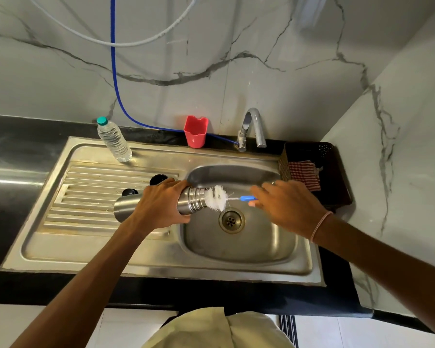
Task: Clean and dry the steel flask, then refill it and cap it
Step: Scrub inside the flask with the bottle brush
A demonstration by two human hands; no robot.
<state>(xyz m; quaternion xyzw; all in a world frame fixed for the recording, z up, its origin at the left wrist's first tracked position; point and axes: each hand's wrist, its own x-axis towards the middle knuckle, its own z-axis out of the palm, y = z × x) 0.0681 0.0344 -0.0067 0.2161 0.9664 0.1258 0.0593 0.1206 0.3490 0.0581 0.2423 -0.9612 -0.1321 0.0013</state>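
With the left hand (161,204) curled round the steel flask (194,202) and the right hand (286,205) pinching the bottle brush (216,198), a hard shove could jolt the flask loose.

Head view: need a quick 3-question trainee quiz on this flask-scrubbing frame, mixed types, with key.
1. True or false: the left hand grips the steel flask, held sideways over the sink.
2. The brush bristles are: A) at the flask's mouth, B) in the red cup, C) on the drainboard.
3. Fill in: the checked cloth lies in the black ____.
Key: 1 true; 2 A; 3 tray.
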